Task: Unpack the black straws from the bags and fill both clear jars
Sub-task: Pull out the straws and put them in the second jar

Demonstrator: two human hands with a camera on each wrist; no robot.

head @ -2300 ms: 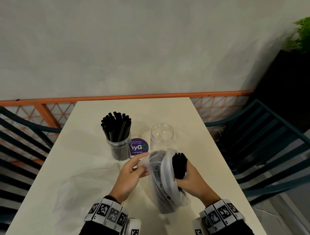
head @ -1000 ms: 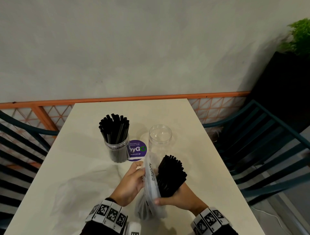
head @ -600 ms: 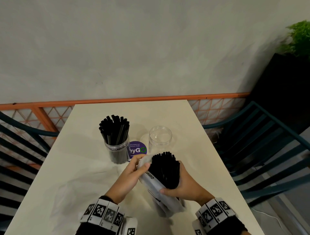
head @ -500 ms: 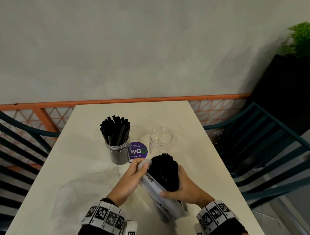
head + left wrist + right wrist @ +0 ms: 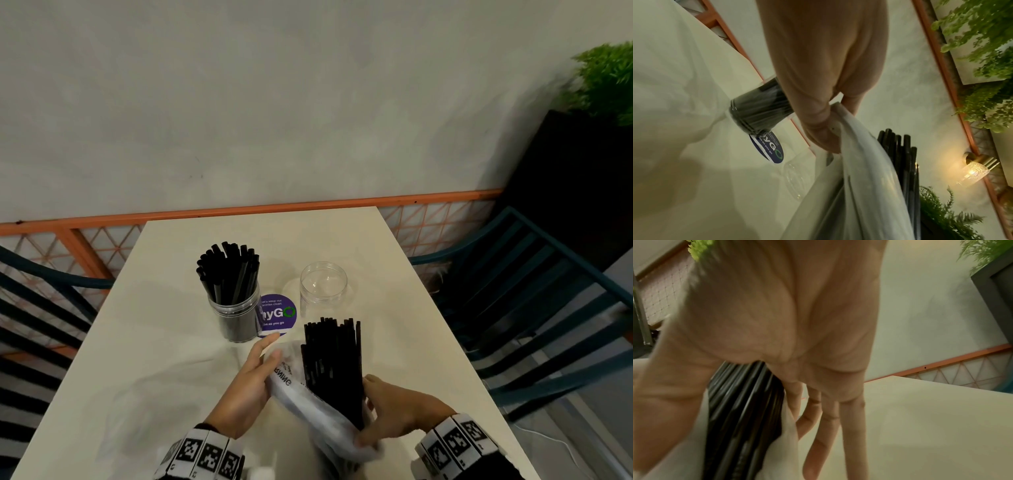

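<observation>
A bundle of black straws (image 5: 331,363) stands half out of a translucent plastic bag (image 5: 308,402) held over the near part of the table. My left hand (image 5: 270,349) pinches the bag's rim beside the straws; the left wrist view shows thumb and fingers (image 5: 824,129) closed on that edge. My right hand (image 5: 380,411) grips the bag's lower part with the straws inside, thumb on one side and fingers (image 5: 830,426) on the other. An empty clear jar (image 5: 323,287) stands just beyond the straw tips. A second clear jar (image 5: 234,310), to its left, is packed with black straws.
A round purple sticker (image 5: 277,317) lies on the cream table (image 5: 164,342) between the jars. Dark slatted chairs (image 5: 534,308) flank the table on both sides. An orange rail (image 5: 274,207) and a wall close off the far edge.
The bag's rim has slid down the bundle, so more of the straws now stands bare. The bundle has tipped more upright, and my left hand has moved down with the rim.
</observation>
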